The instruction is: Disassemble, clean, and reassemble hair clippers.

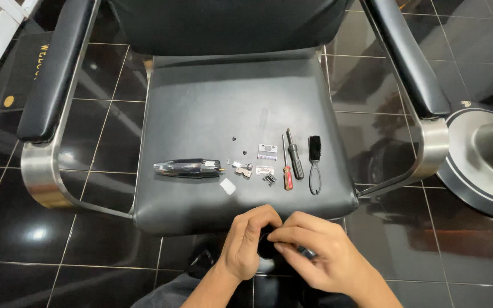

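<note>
A: Where do the hands sit against the work?

B: Both are together just off the front edge of the black padded leather chair seat (201,108), low in the view. The left hand (247,239) is curled, fingers bent in; the right hand (315,254) comes across from the right, its fingertips (278,246) pinching at a small dark part (266,246) held between the two. The part is mostly hidden, so I cannot tell what it is.

A: And the rest of the pieces?

B: Farther from the person, in a row across the seat. The glossy dark clipper body (186,168) lies to the left, long axis running left to right, its nose towards the small metal blade plates (266,152). Right of those lie a red-handled screwdriver (287,174), a black-handled screwdriver (295,161) and a black cleaning brush with a loop handle (314,162), all three lengthwise away from the person.

A: Which hand is nearer to which?

B: The left to the clipper body, the right to the tools; neither touches them.
</note>
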